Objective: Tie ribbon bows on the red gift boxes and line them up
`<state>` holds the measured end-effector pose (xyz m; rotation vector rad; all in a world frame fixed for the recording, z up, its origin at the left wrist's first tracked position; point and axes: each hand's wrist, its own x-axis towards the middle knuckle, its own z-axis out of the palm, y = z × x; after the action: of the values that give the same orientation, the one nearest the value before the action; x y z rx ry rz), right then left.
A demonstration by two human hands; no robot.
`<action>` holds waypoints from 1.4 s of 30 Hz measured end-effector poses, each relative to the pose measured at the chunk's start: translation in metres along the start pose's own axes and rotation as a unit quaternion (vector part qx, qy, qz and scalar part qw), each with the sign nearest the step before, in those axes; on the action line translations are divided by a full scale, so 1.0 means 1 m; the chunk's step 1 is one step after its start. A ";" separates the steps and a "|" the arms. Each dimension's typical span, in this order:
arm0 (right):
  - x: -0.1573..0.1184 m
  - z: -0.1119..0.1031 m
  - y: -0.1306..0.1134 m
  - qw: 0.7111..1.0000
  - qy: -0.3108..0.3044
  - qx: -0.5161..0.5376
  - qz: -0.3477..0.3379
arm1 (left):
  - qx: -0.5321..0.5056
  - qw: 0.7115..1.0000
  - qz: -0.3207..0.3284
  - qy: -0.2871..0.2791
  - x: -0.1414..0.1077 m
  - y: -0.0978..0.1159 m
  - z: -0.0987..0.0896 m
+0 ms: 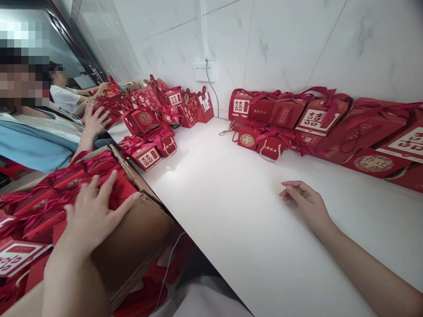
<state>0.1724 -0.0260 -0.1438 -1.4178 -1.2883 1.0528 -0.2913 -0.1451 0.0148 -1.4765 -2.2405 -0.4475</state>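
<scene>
My left hand [90,215] is over the cardboard box [142,229] at the left, fingers spread and slightly blurred. Beneath it lie red candy gift boxes [71,182] with dark pink ribbons, packed in rows. Whether the fingers touch one of them I cannot tell. My right hand [306,202] rests at the white tabletop [224,211], fingers loosely bent and nothing visible in them. Nearest to it are small red gift boxes with rope handles [271,145], in front of a stacked row of larger red gift boxes [325,116] along the wall.
More red gift boxes [148,156] stand at the table's left edge, with a crowd of them behind. A co-worker's hand [95,119] reaches in beside these; another person [64,94] sits farther back. A cable [211,83] hangs from the wall socket [202,71].
</scene>
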 end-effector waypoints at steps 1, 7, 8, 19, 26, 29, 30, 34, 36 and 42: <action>0.000 0.000 0.000 1.000 0.001 0.002 -0.001 | -0.016 0.999 -0.008 0.046 -0.004 0.009 -0.008; 0.003 0.002 0.000 1.000 -0.010 0.018 -0.022 | -0.260 0.923 0.097 0.268 0.000 0.095 -0.017; 0.004 0.002 0.000 0.999 -0.013 0.024 -0.025 | -0.300 0.911 0.154 0.238 0.009 0.114 -0.005; 0.013 0.008 -0.001 0.997 -0.019 0.063 -0.043 | -0.405 0.879 0.236 -0.084 0.091 0.301 0.209; 0.017 0.014 -0.005 0.996 -0.022 0.058 -0.060 | -0.427 0.873 0.235 -0.036 0.118 0.352 0.232; 0.017 0.016 -0.008 0.996 -0.028 0.052 -0.062 | -0.417 0.877 0.237 -0.018 0.121 0.371 0.236; 0.017 0.016 -0.008 0.996 -0.031 0.050 -0.062 | -0.415 0.880 0.230 -0.016 0.121 0.374 0.237; 0.016 0.015 -0.009 0.996 -0.045 0.044 -0.063 | -0.428 0.884 0.184 -0.042 0.119 0.377 0.237; 0.016 0.014 -0.009 0.996 -0.044 0.043 -0.066 | -0.447 0.881 0.148 -0.040 0.118 0.372 0.235; 0.017 0.014 -0.006 0.996 -0.027 0.042 -0.078 | -0.504 0.862 0.038 0.033 0.106 0.343 0.219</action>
<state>0.1593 -0.0077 -0.1406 -1.2123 -1.3548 1.0339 -0.0488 0.1758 -0.1076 -1.9144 -1.9092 -1.8036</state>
